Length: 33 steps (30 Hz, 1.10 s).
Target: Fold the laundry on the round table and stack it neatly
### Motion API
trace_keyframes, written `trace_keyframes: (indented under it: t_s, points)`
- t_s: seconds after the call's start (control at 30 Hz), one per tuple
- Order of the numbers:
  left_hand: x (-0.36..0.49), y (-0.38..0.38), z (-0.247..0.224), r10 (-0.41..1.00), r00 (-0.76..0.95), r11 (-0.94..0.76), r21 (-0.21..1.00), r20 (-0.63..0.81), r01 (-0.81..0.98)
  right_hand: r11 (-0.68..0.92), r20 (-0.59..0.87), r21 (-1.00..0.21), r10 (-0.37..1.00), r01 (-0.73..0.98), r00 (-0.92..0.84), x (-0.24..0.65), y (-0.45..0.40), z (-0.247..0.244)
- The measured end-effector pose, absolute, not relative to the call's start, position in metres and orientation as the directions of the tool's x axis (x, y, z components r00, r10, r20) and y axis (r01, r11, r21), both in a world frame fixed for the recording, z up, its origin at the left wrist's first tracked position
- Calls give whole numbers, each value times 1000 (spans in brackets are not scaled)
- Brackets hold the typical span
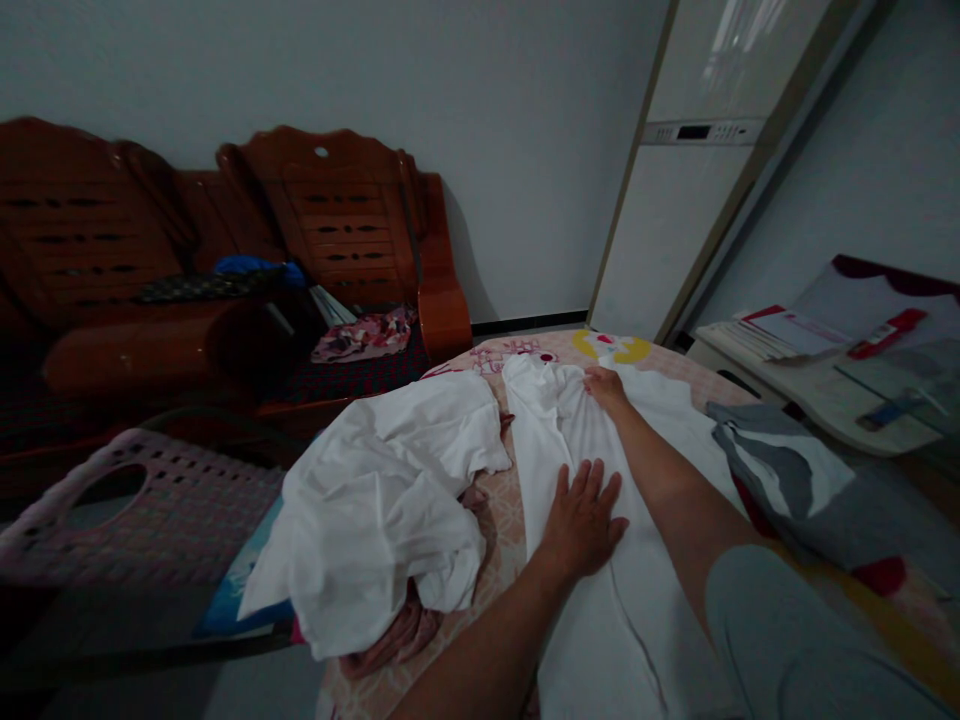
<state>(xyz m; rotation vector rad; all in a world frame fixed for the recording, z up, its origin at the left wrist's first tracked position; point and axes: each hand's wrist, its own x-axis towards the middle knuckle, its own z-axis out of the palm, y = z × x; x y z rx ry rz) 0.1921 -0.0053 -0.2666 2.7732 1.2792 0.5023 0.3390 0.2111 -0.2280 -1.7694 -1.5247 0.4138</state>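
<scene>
A long white garment (570,440) lies stretched out over the table in front of me, with a seam running down it and gathered cloth at its far end. Fingers spread, my left hand (583,520) rests flat on its middle. Farther up, my right hand (604,387) has its fingers curled on the cloth near the far end, seemingly pinching the edge. To the left is a crumpled white garment (382,480) with a dusty-pink cloth (397,635) partly under it. More white cloth (660,395) lies beyond my right forearm.
The round table wears a pink patterned cloth (499,520). A grey and white garment (795,470) lies at its right. Left stands a woven plastic chair (202,500); behind it are wooden sofas (337,230). A side table (810,370) with papers is at right, near a tall cabinet-like appliance (675,210).
</scene>
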Motion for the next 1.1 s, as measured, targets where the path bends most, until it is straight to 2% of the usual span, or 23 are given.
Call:
trace_keyframes:
  t_s: [0.13, 0.3, 0.37, 0.5, 0.67, 0.73, 0.83, 0.93, 1.03, 1.1]
  points:
    - [192, -4, -268, 743, 607, -663, 179, 282, 727, 76, 263, -672, 954, 737, 141, 339, 181, -224]
    - [193, -3, -269, 739, 603, -665, 183, 301, 724, 128, 330, -498, 942, 857, 51, 354, 112, -237]
    - [194, -2, -268, 741, 599, -662, 177, 304, 729, 58, 289, -470, 953, 881, 91, 367, 86, -243]
    - [194, 0, -265, 741, 606, -662, 166, 290, 731, -152, 229, -479, 929, 864, 290, 398, 50, -238]
    - [194, 1, -263, 743, 609, -661, 157, 279, 734, -128, 282, -552, 901, 824, 329, 433, 1, -215]
    - [193, 1, -262, 744, 609, -660, 160, 275, 734, -254, 296, -501, 848, 827, 440, 448, -24, -212]
    - [193, 0, -260, 741, 612, -663, 159, 275, 732, -469, 251, -346, 788, 812, 562, 463, -59, -214]
    - [193, 0, -258, 741, 614, -663, 155, 273, 732, -537, 141, -235, 806, 810, 575, 466, -81, -220]
    - [193, 0, -257, 742, 610, -661, 150, 279, 735, -558, 88, -251, 801, 791, 593, 464, -87, -221]
    - [193, 0, -257, 742, 607, -659, 145, 283, 738, -549, 105, -336, 786, 766, 609, 464, -87, -219]
